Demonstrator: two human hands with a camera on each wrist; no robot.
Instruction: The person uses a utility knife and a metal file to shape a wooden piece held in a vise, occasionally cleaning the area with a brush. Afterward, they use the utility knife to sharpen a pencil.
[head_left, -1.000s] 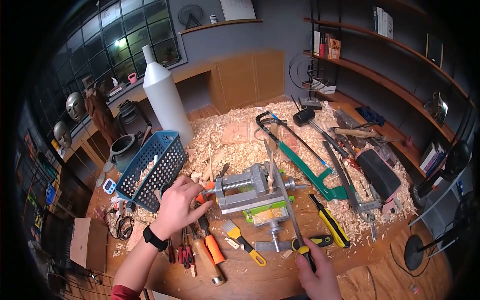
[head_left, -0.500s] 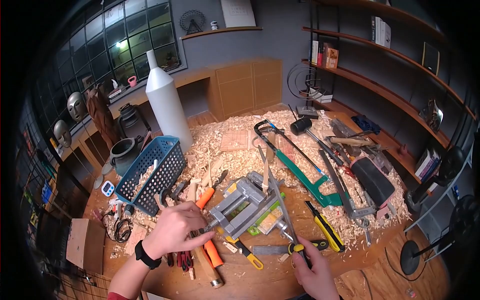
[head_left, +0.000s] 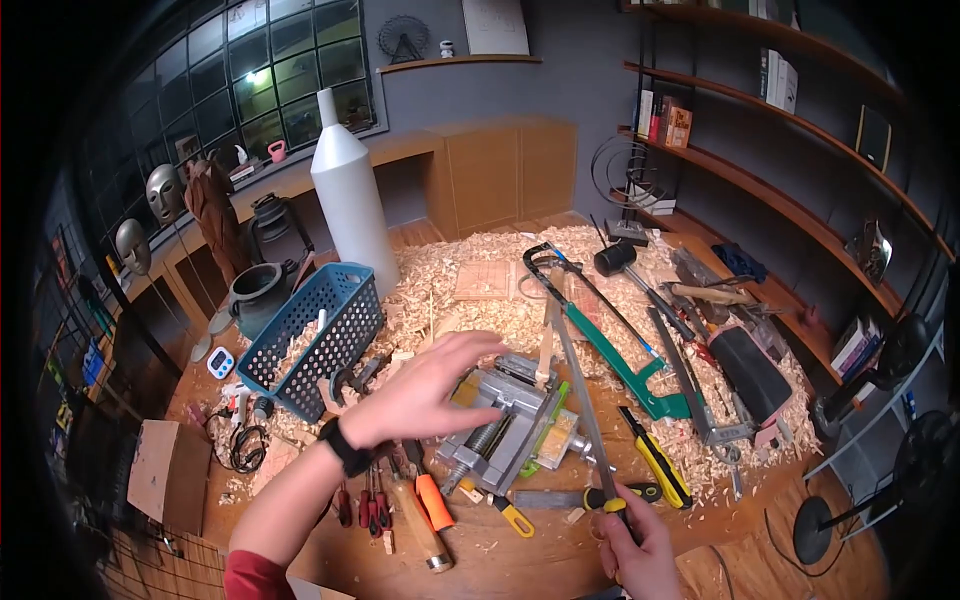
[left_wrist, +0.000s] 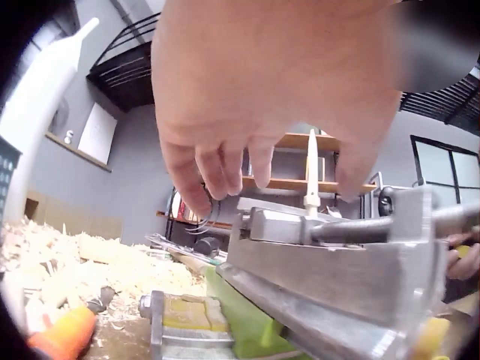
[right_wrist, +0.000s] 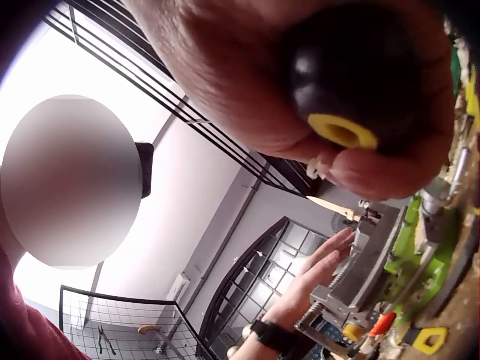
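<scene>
My left hand [head_left: 425,392] is spread over the grey metal vise [head_left: 500,430], fingers extended and thumb apart; in the left wrist view its fingers [left_wrist: 225,169] hang above the vise [left_wrist: 322,262] and hold nothing. A pale carved wooden piece [head_left: 545,358] stands upright at the vise's far jaw. My right hand [head_left: 642,555] grips the black-and-yellow handle of a long grey file [head_left: 585,400], whose blade slants up past the right side of the vise. The right wrist view shows that handle [right_wrist: 352,82] wrapped by the right hand [right_wrist: 247,82].
Wood shavings [head_left: 440,285] cover the back of the table. A blue basket [head_left: 315,330] stands left, a green hacksaw [head_left: 620,360] and yellow utility knife [head_left: 660,465] right. Chisels [head_left: 420,525], red-handled tools [head_left: 375,510] and a yellow brush handle [head_left: 515,518] lie in front.
The left hand has left the vise's screw end, moved right and up over the vise, and spread its fingers. The vise has turned on the table. The right hand still grips the file.
</scene>
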